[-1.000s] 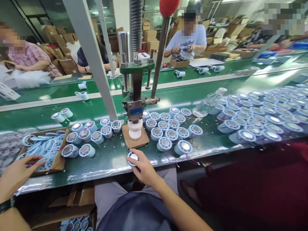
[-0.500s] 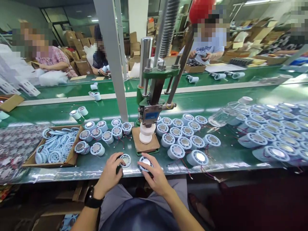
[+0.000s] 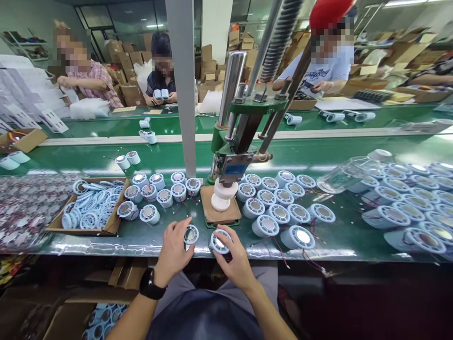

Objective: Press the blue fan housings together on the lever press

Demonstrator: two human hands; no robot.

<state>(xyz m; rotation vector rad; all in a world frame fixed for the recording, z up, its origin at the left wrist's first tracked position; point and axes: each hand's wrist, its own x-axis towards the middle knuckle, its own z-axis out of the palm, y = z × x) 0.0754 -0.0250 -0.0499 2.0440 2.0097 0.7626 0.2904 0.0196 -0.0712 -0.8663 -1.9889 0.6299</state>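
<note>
My left hand (image 3: 174, 249) curls around the left side of a light-blue cylindrical housing (image 3: 191, 234), its thumb at the near side. The housing has a slotted ring and a silvery disc on top. With thumb and fingers my right hand (image 3: 236, 259) grips a second light-blue cylindrical housing (image 3: 220, 242). Both housings stand upright near the bench's front edge. Just behind them is a hand press (image 3: 233, 170), its white round tool (image 3: 222, 194) over a brown pad (image 3: 208, 208). How firmly the left fingers press is hard to see.
Several similar housings (image 3: 267, 225) stand right of the press, more (image 3: 149, 214) to its left. A cardboard box (image 3: 118, 226) holds light-blue rings. A clear bottle (image 3: 339, 174) lies tilted at right. A grey post (image 3: 182, 94) rises behind. Co-workers sit across the green bench (image 3: 81, 153).
The camera view has turned slightly left, so the scene sits farther right. My left fingers have shifted from over the left housing's top to its side. My right hand keeps its grip.
</note>
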